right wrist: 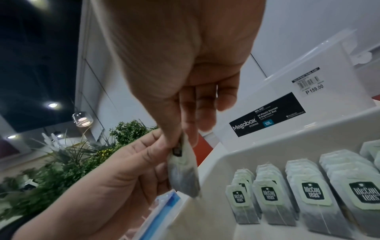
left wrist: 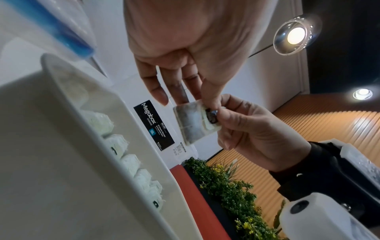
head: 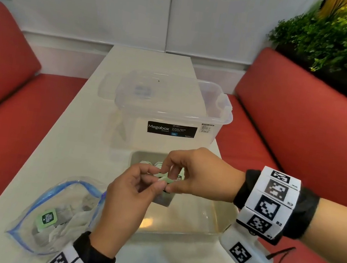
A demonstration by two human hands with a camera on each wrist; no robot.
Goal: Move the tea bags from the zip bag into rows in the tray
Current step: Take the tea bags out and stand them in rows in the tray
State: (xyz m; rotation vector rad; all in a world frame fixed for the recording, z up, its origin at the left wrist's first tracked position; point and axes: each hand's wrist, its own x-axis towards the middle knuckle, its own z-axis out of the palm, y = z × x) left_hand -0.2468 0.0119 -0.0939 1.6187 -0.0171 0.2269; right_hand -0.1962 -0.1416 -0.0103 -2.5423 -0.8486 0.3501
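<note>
While our left hand [head: 128, 200] and right hand [head: 195, 174] together pinched one grey paper tea bag with a pale green tag [left wrist: 193, 121] above the white plastic tray [right wrist: 257, 151], rows of tea bags [right wrist: 298, 194] stood inside; the clear blue-zip bag [head: 31, 218] lay on the white table [head: 75, 131].

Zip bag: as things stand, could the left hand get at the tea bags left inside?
Probably yes, once freed. The zip bag lies beside the left hand with nothing between, but that hand and the right hand both pinch one tea bag.
</note>
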